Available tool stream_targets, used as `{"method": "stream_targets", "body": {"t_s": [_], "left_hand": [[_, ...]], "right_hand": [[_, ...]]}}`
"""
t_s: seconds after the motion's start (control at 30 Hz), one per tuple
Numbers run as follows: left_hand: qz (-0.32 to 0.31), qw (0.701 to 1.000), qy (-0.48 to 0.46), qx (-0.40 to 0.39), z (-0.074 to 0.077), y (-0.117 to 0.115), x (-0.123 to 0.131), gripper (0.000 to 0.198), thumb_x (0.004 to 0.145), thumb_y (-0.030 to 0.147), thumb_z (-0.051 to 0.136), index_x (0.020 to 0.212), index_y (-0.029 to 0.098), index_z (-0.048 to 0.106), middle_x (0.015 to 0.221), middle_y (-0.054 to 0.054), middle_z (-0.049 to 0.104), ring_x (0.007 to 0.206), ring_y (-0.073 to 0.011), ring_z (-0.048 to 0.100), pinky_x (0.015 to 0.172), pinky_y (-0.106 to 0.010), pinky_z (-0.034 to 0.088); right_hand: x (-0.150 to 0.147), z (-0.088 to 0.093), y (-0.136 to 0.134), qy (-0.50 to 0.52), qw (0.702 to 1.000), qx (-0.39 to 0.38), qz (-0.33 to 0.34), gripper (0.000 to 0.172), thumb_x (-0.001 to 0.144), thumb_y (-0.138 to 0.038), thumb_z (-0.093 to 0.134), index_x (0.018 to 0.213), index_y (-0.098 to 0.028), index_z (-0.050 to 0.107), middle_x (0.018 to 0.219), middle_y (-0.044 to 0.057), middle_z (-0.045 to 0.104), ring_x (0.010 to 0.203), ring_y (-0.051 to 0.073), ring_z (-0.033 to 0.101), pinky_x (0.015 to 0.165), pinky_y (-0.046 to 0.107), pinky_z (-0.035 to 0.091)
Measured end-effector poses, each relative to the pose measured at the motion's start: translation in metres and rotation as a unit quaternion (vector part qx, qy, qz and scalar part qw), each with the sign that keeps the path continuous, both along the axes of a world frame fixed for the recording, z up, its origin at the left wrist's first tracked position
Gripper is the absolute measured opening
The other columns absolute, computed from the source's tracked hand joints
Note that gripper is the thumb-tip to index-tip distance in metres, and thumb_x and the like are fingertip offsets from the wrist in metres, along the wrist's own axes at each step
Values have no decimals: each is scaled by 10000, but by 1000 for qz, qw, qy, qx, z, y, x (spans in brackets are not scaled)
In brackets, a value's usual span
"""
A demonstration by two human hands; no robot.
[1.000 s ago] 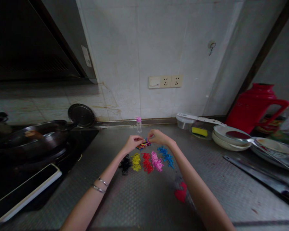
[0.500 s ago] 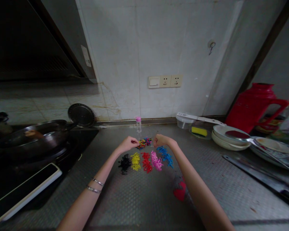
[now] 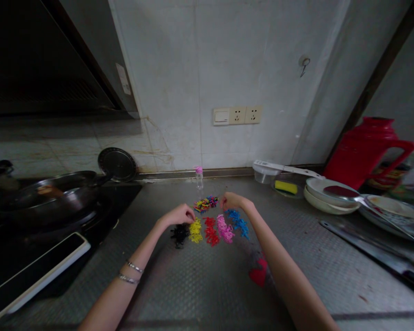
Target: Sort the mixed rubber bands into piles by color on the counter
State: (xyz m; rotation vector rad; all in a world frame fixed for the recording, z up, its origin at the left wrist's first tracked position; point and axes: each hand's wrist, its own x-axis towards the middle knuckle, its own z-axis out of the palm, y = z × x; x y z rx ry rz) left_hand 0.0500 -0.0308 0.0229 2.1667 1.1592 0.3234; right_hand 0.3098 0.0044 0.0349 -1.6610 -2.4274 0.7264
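My left hand [image 3: 181, 214] is over the top of the yellow rubber bands [image 3: 195, 231], fingers pinched; whatever may be between the fingertips is too small to make out. Left of that pile lie black rubber bands [image 3: 180, 235]. To the right come heaps of red bands [image 3: 211, 231], pink bands [image 3: 225, 229] and blue bands [image 3: 239, 224]. Behind them is a mixed-colour pile of bands [image 3: 206, 203]. At its right end is my right hand [image 3: 232, 201], its fingers curled together, their tips partly hidden.
A clear bottle with a pink cap [image 3: 199, 177] stands behind the mixed pile. On the left are a pan [image 3: 69, 197] on the stove and a white-edged device [image 3: 44, 276]. Bowls [image 3: 327, 202], a yellow sponge [image 3: 285, 187], a knife [image 3: 362, 248] and a red flask [image 3: 364, 151] sit right.
My left hand has moved from the mixed pile down and left to the yellow pile. My right hand stays nearly in place beside the mixed pile.
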Motion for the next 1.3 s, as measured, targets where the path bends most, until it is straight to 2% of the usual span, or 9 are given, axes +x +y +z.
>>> {"method": "stream_targets", "body": {"t_s": [0.2, 0.37, 0.57, 0.73, 0.93, 1.17, 1.3], "left_hand": [[0, 999, -47, -19, 0, 1, -7, 199, 589, 262, 621, 724, 140, 702, 600, -14, 651, 552, -118, 528, 534, -186, 369], [25, 994, -104, -24, -4, 6, -13, 197, 605, 272, 612, 718, 136, 698, 645, -28, 664, 585, -127, 550, 576, -203, 397], [126, 978, -165, 2, -21, 20, -34, 209, 615, 266, 601, 736, 116, 682, 690, -54, 671, 622, -140, 572, 598, -221, 419], [155, 973, -168, 13, -27, 25, -40, 212, 612, 264, 583, 729, 115, 678, 691, -60, 672, 639, -151, 578, 609, -236, 429], [160, 971, -175, 18, -25, 24, -37, 233, 612, 286, 584, 740, 116, 681, 714, -64, 676, 681, -162, 586, 651, -250, 434], [166, 968, -186, 25, -26, 24, -38, 235, 608, 295, 585, 720, 110, 677, 689, -63, 671, 657, -159, 579, 629, -245, 428], [173, 966, -192, 26, -27, 24, -39, 208, 603, 276, 592, 704, 116, 677, 696, -66, 674, 662, -158, 583, 638, -243, 428]], "right_hand": [[-5, -1, 3, 11, 991, 128, -26, 252, 629, -91, 545, 824, -149, 695, 812, 56, 669, 768, 157, 588, 684, 194, 410], [-21, -8, 4, 35, 976, 214, 6, 273, 698, -165, 544, 938, -174, 672, 957, 73, 629, 934, 183, 527, 840, 243, 359], [-51, -14, -4, 17, 974, 215, 68, 261, 755, -199, 514, 970, -211, 661, 921, 72, 630, 921, 176, 505, 840, 240, 331], [-64, -17, -10, -11, 972, 218, 83, 273, 768, -206, 508, 999, -225, 651, 881, 71, 637, 888, 173, 517, 820, 236, 337], [-61, -20, -13, 7, 979, 199, 40, 222, 748, -203, 522, 896, -232, 685, 889, 43, 653, 862, 152, 549, 735, 186, 374], [-40, -23, -10, 160, 967, 199, -13, 233, 749, -262, 520, 878, -160, 685, 802, 39, 677, 709, 131, 577, 645, 185, 397], [-27, -30, -7, 239, 951, 183, -67, 231, 716, -259, 536, 845, -141, 686, 780, 38, 678, 707, 136, 583, 651, 196, 411]]}}
